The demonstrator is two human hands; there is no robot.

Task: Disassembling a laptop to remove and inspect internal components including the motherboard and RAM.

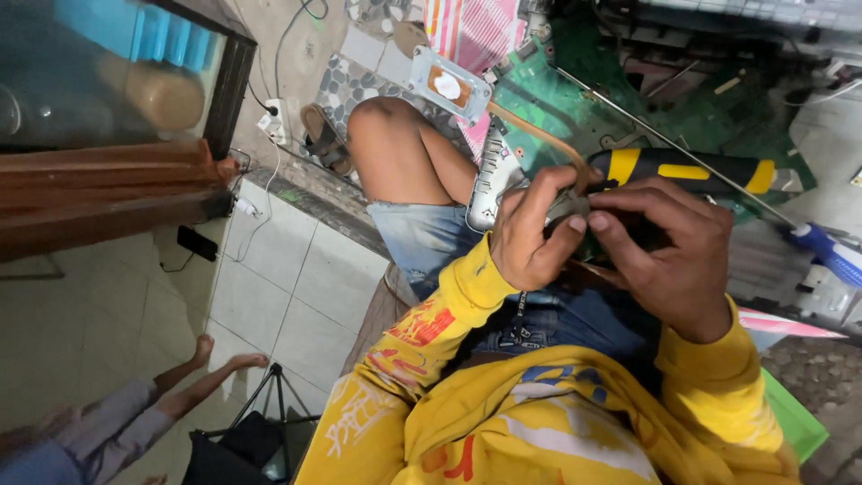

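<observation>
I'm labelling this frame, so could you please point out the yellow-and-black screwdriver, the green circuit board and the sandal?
yellow-and-black screwdriver (691,171): head view, handle middle.
green circuit board (548,103): head view, bare surface.
sandal (325,139): head view, strap.

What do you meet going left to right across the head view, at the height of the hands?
Wooden planks → bare knee → left hand → right hand → blue handle.

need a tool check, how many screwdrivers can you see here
2. A yellow-and-black screwdriver lies just above the hands, over the green circuit board. A blue-handled screwdriver pokes in at the right edge. Others may be hidden.
</observation>
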